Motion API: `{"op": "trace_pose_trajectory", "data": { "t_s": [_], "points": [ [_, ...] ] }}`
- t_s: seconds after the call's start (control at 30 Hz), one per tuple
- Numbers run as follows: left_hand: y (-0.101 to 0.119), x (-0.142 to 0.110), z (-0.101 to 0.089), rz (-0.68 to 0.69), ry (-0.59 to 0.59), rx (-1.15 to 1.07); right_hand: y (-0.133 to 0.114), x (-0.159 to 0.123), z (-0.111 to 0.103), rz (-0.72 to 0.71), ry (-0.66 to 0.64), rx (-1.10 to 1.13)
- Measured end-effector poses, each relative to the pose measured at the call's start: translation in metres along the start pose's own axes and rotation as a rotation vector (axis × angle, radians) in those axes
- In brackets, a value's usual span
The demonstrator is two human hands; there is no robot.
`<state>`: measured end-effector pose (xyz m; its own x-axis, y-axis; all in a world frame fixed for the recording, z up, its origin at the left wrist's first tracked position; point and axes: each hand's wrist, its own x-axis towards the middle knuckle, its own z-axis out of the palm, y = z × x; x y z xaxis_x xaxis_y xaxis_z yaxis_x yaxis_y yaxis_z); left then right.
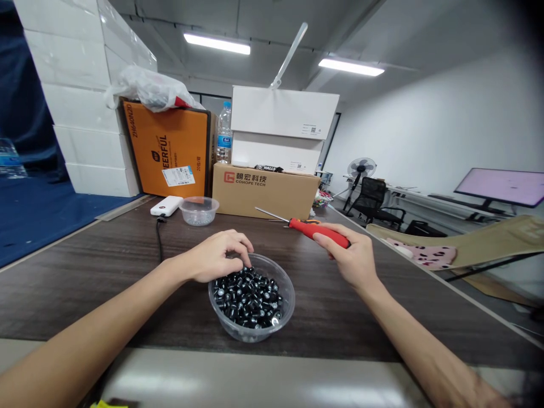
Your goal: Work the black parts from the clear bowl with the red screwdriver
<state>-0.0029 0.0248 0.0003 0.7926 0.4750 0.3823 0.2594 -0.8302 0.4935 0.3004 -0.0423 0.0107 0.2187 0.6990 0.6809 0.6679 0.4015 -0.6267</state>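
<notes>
My left hand (221, 254) is curled over the left rim of a clear plastic bowl (289, 294), its fingertips down at the pile inside. Thumb and forefinger are drawn close together, and whatever lies between them is too small and hidden to name. Heaped in the bowl are many small black cylindrical parts (250, 300), some showing silvery round ends. To the right, my right hand (355, 255) is closed around the red handle of a screwdriver (314, 229). Its metal shaft points left and slightly up, clear of the bowl.
Beyond the bowl on the dark tabletop (178, 317) stand a smaller clear tub (199, 212) with small pieces and a white power bank (166, 205) with a black cable. A cardboard box (267, 195), white boxes (284, 113), an orange carton (170, 153) and a water bottle (224, 133) line the back.
</notes>
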Motion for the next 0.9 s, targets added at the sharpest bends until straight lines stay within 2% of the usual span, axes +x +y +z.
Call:
{"op": "trace_pose_trajectory", "data": {
  "t_s": [0.9],
  "points": [
    [0.0065, -0.0002, -0.0022, 0.040, 0.052, 0.090, 0.0035, -0.0011, 0.0024, -0.011, -0.014, -0.015]
  ]
}}
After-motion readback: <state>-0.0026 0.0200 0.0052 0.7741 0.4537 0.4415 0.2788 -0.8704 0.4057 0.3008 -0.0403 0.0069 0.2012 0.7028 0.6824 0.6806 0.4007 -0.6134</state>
